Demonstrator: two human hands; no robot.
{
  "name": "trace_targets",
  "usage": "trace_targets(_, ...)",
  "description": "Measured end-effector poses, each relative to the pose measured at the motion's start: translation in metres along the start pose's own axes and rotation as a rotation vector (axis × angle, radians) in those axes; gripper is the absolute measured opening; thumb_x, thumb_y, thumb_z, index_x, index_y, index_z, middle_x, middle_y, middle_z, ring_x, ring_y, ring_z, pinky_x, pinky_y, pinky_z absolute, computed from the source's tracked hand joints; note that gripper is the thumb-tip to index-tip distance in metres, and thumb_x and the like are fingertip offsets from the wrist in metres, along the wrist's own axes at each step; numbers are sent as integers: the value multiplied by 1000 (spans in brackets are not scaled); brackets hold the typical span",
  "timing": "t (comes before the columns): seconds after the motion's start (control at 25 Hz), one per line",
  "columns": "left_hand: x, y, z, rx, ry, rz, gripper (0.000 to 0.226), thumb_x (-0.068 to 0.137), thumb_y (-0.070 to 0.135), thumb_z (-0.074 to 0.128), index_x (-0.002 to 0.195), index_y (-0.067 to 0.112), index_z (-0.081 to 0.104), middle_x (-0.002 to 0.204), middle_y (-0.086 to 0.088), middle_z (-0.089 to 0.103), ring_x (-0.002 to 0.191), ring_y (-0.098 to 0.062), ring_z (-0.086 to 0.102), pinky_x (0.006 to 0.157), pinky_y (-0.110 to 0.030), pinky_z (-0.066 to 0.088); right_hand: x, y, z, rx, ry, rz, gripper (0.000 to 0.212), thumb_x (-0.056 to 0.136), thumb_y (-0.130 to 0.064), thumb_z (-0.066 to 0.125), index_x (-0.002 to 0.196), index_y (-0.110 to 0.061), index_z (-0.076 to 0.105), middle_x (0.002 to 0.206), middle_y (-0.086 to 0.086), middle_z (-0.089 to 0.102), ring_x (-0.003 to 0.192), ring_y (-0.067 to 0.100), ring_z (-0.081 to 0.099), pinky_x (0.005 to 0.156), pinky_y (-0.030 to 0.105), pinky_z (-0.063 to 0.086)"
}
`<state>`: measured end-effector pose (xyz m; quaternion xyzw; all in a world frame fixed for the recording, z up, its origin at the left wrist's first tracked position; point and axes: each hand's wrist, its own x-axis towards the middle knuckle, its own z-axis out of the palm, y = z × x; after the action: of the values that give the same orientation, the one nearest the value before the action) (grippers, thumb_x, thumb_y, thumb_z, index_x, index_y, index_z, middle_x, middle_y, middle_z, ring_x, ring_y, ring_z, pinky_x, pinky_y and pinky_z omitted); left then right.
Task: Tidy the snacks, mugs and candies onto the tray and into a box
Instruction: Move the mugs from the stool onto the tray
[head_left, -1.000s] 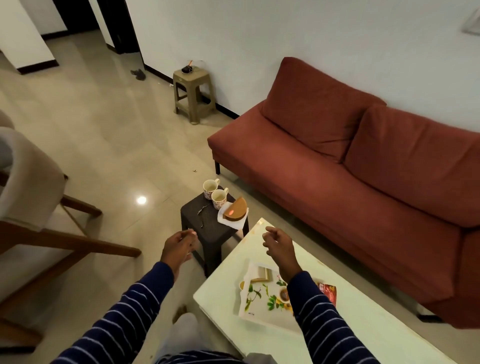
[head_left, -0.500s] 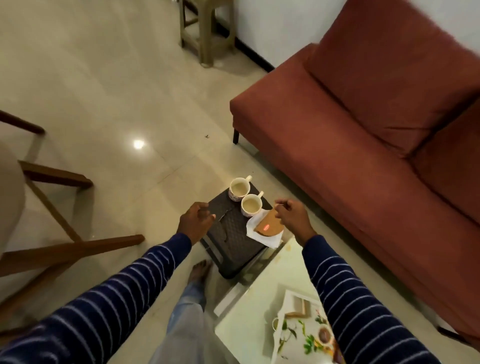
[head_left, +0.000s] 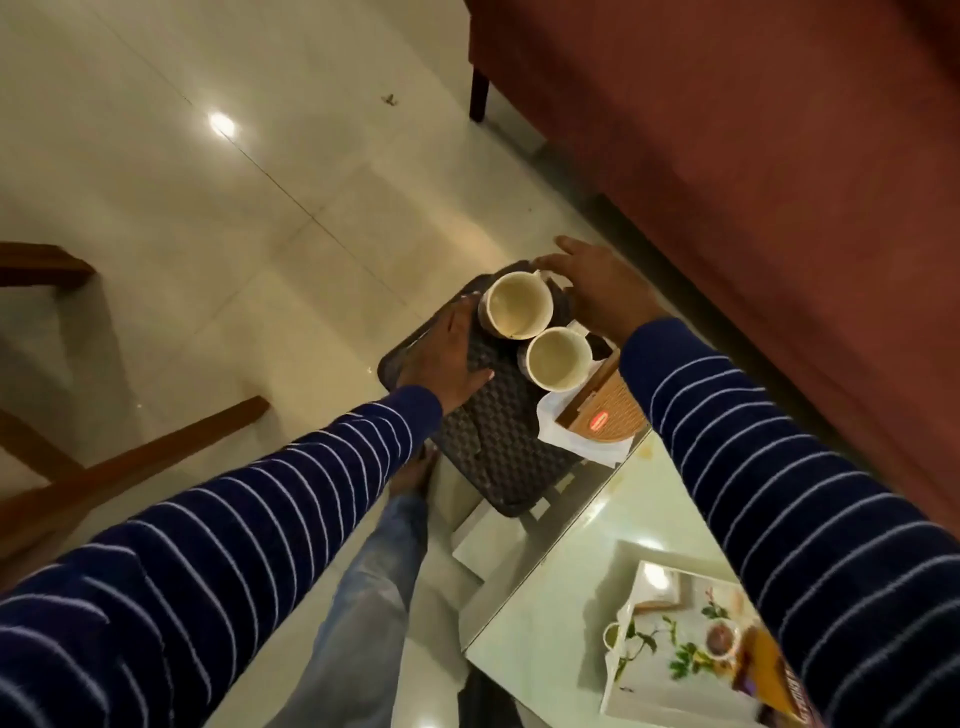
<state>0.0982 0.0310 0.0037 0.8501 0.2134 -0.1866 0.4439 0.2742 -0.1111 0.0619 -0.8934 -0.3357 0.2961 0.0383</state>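
Observation:
Two empty cream mugs stand on a dark woven stool (head_left: 498, 441): a far mug (head_left: 514, 304) and a near mug (head_left: 556, 358). My left hand (head_left: 452, 353) lies on the stool to the left of the far mug, with its fingertips against the mug's side. My right hand (head_left: 597, 291) reaches in from the right with fingers spread, and they touch the far mug's rim where the handle sits. A fan-shaped wooden box (head_left: 605, 415) with a red label rests on a white napkin (head_left: 561, 436) beside the near mug. A floral tray (head_left: 670, 670) lies on the glass table (head_left: 561, 597).
The tray holds a small round dish (head_left: 722, 639) and an orange snack packet (head_left: 769, 670). A red sofa (head_left: 753, 156) runs close along the right. Wooden chair legs (head_left: 130, 457) stand at the left on the tiled floor. My leg is below the stool.
I have leaned in over the stool. Both hands have moved forward from the stool's near side to the far mug, the right one passing over the wooden box.

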Motion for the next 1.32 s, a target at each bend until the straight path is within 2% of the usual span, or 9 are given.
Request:
trace_targets(0.2,36,-13,18,70,175,129,93,74,27,82,152,15,33,153,-7,44,134,-29,49,106,-44,46,36,1,11,-111,8,-213,34,82,-18,68,115,-25,71,108,14,72,97,38,66,78,44,55)
trace_targets(0.36,52,-20,24,16,269,76,93,60,44,88,140,25,46,133,1,63,118,-25,61,93,-41,53,42,5,23,-75,33,-176,33,86,-13,63,114,-28,71,102,5,74,89,28,69,73,39,57)
trace_targets(0.52,48,-15,15,-115,347,212,84,56,40,92,128,22,53,119,11,59,104,2,53,89,-7,42,30,3,29,1,154,-169,24,85,-22,58,105,-17,72,102,9,72,88,26,67,77,37,56)
trace_targets(0.72,28,30,-30,-22,365,565,74,67,40,90,123,41,41,121,14,56,112,-7,59,96,-15,42,-29,9,-4,85,417,-142,25,94,-32,50,108,-23,68,89,-12,60,72,-3,45,65,10,28)
trace_targets(0.84,8,75,-39,-13,222,733,73,71,42,88,131,27,49,129,5,61,120,-19,61,103,-33,48,-106,21,-30,194,447,-117,31,93,-43,56,107,-20,71,86,-13,59,73,-2,49,66,11,34)
trace_targets(0.92,-17,112,-26,-4,28,820,76,72,48,85,135,25,48,135,-2,60,124,-19,59,103,-44,48,-180,34,-34,252,469,-93,33,88,-45,63,100,-18,76,89,-1,71,78,11,64,71,28,49)
trace_targets(1.04,-56,166,17,69,-263,904,83,69,55,82,137,24,48,136,2,59,124,-14,57,103,-40,48,-295,42,-4,467,558,130,20,83,-35,76,90,-17,79,79,5,75,71,19,68,70,43,52)
trace_targets(1.16,-87,197,80,104,-574,950,82,69,37,85,138,14,48,135,2,58,124,-7,54,103,-21,44,-381,32,55,691,627,464,18,81,-36,76,84,-19,81,73,-4,75,69,11,66,65,28,49)
trace_targets(1.32,-127,203,176,201,-793,804,77,74,3,80,142,19,47,139,6,57,127,-7,51,102,-21,43,-452,12,151,1002,691,886,18,82,-34,76,71,-20,76,61,-10,70,58,5,61,53,13,41)
